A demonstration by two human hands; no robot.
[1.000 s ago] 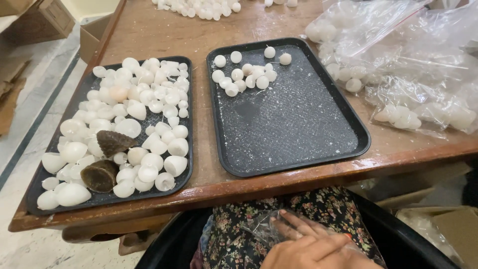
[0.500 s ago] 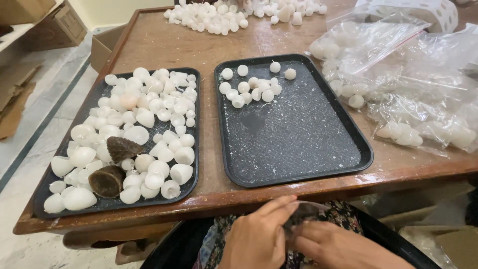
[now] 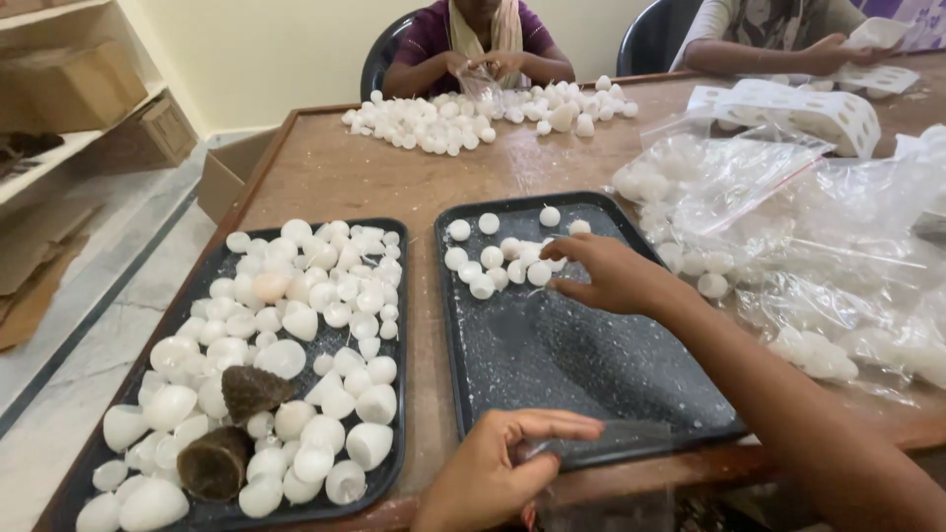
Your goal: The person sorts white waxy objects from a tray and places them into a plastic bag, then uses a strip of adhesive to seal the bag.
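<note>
Right hand (image 3: 611, 276) reaches over the right tray (image 3: 591, 365), fingertips curled and pinching at small white balls (image 3: 498, 261) clustered in the tray's far left corner. Left hand (image 3: 493, 473) at the tray's near edge, thumb and fingers pinching a clear plastic bag (image 3: 601, 443).

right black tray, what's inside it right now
The right black tray holds a small cluster of white balls at its far end, where the right hand reaches. The rest is bare and speckled. The hand hides any balls beneath it.
</note>
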